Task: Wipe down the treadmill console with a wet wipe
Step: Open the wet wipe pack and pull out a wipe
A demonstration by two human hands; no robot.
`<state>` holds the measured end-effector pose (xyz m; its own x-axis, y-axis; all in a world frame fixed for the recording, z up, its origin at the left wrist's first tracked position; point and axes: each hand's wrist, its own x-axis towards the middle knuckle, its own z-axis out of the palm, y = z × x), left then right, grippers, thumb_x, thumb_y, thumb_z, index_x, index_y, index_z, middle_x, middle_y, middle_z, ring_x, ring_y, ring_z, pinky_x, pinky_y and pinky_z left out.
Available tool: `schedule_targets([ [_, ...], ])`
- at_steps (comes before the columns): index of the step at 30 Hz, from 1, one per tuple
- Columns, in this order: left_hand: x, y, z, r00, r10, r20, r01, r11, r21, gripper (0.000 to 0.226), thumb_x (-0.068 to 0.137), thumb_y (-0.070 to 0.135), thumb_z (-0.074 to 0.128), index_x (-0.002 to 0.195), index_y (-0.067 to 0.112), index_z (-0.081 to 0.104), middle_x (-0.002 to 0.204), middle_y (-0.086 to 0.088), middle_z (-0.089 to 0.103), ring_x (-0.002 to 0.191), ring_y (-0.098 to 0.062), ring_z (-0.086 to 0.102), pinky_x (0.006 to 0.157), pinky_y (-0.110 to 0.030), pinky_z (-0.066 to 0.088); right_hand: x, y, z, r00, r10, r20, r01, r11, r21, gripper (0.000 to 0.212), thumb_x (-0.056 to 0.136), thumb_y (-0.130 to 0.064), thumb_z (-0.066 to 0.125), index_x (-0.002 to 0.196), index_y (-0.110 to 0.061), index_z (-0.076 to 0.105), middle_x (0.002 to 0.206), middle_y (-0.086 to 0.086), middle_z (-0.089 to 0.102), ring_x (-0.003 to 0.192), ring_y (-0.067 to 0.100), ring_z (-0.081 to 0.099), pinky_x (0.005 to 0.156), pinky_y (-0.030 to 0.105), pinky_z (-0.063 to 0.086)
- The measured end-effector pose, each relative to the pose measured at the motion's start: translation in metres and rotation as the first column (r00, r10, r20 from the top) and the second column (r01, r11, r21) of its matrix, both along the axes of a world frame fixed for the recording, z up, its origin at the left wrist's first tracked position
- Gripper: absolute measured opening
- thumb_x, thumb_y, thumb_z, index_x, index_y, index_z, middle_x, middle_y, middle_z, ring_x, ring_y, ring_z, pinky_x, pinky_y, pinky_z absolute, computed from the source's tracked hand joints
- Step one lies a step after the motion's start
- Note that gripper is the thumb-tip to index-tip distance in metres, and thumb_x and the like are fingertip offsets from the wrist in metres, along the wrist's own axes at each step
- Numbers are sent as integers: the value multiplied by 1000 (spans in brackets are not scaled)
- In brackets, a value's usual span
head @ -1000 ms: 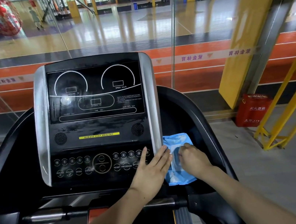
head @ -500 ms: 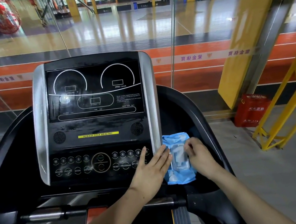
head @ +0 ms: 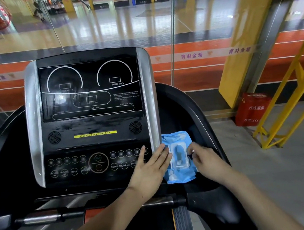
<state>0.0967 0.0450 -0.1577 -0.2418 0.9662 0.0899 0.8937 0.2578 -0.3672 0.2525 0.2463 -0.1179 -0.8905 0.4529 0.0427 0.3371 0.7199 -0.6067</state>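
Both hands at the wipe pack

Right now I see my left hand (head: 152, 171) lying flat with fingers spread, its grip slack and holding nothing, palm over the lower right corner of the treadmill console (head: 91, 112). Its fingertips reach the left edge of the blue wet wipe pack (head: 180, 176), which sits in the side tray just right of that hand. My right hand (head: 207, 160) rests on the pack's right side, fingers curled at the edge of the clear plastic lid (head: 178, 155). I cannot tell whether that grip has pinched the lid or only touches it. Between both hands the lid looks flat against the pack.
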Motion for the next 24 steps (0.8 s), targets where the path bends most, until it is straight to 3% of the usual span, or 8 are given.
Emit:
schedule_targets([
  [2, 0, 1, -1, 1000, 7, -4, -7, 1000, 2, 85, 105, 30, 47, 163, 10, -11, 176, -11, -2, 157, -30, -30, 121, -72, 8, -4, -2, -8, 981, 114, 157, -136, 982, 132, 28, 96, -4, 48, 104, -22, 68, 100, 4, 63, 85, 28, 64, 81, 42, 55],
  [6, -1, 0, 0, 1000, 11, -4, -11, 1000, 0, 84, 105, 31, 48, 164, 11, -7, 176, -11, 0, 157, -31, -30, 121, -73, 10, -10, -7, -17, 926, 193, 323, -249, 958, 142, 48, 99, -7, 44, 129, -31, 73, 126, 9, 61, 105, 31, 66, 93, 38, 55],
  [9, -1, 0, 0, 1000, 9, -3, -9, 1000, -11, 84, 105, 31, 49, 164, 11, -8, 176, -11, 1, 157, -31, -30, 121, -73, 11, -11, -7, -20, 934, 147, 325, -218, 957, 194, 59, 98, -5, 42, 142, -39, 63, 131, 10, 59, 105, 30, 65, 91, 37, 56],
  [12, 1, 0, 2, 1000, 14, 0, -14, 1000, -20, 85, 105, 30, 48, 165, 12, -9, 176, -11, -1, 156, -31, -32, 121, -73, 10, -16, -8, -18, 938, 59, 341, -151, 956, 251, 70, 99, -3, 41, 163, -32, 35, 138, 14, 56, 107, 31, 64, 88, 35, 52],
  [16, 2, -1, 4, 1000, 13, 6, -13, 1000, -23, 82, 105, 29, 47, 165, 12, -7, 176, -11, -2, 155, -31, -33, 121, -72, 11, -27, -12, -13, 915, 26, 402, -122, 969, 216, 74, 102, -5, 40, 167, -30, 17, 137, 17, 53, 105, 29, 58, 87, 33, 47],
  [19, 2, -1, 6, 1000, 19, 12, -18, 999, -30, 84, 104, 27, 50, 165, 12, -5, 176, -10, 0, 156, -30, -32, 122, -73, 9, -32, -15, -11, 900, 17, 435, -108, 976, 187, 73, 102, -5, 38, 168, -30, 16, 139, 18, 52, 108, 31, 59, 90, 36, 49],
  [24, 11, 0, 16, 999, 1, -34, -3, 998, -57, 79, 104, 18, 40, 165, 9, -11, 176, -12, -4, 156, -35, -31, 122, -72, -9, -30, -13, -10, 913, 21, 407, -88, 985, 146, 77, 98, 2, 39, 166, -30, 23, 137, 16, 55, 112, 32, 62, 92, 37, 52],
])
